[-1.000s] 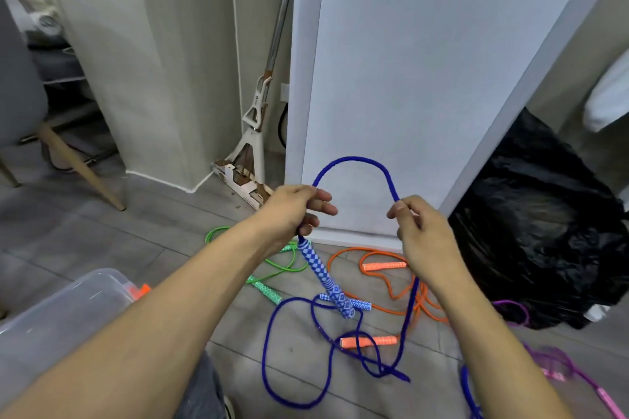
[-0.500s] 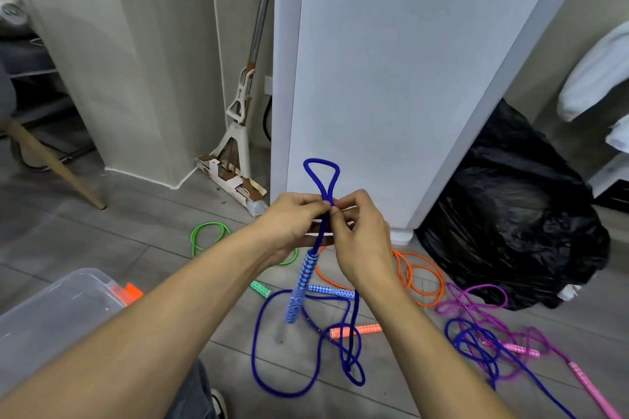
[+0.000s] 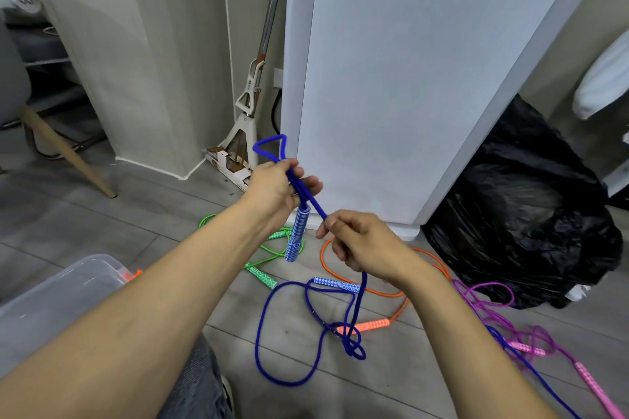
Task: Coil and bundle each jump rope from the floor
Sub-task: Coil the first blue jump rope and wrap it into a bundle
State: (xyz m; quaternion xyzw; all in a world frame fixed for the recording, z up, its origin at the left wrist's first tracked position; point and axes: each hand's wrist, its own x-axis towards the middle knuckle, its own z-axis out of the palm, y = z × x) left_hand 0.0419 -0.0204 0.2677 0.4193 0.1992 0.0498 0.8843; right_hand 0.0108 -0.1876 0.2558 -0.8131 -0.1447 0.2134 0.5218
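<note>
My left hand (image 3: 275,190) grips a blue jump rope (image 3: 272,333) where a small loop (image 3: 270,146) sticks up above the fist; its patterned blue handle (image 3: 296,235) hangs down below. My right hand (image 3: 360,241) pinches the same rope just below and to the right, and the cord runs taut between the two hands. The rest of the blue rope trails down to the floor in loose loops, with its second handle (image 3: 337,284) lying there. A green rope (image 3: 269,250), an orange rope (image 3: 384,286) and a purple-pink rope (image 3: 503,323) lie uncoiled on the floor.
A clear plastic bin (image 3: 58,296) stands at lower left. A white appliance (image 3: 425,78) rises straight ahead, with a mop (image 3: 252,105) leaning beside it. A black rubbish bag (image 3: 524,214) sits at right. A chair leg (image 3: 68,153) stands at left.
My hands came together with the rope folded into a small loop, then my right hand slid down and to the right along the cord. The loop above my left fist has shrunk.
</note>
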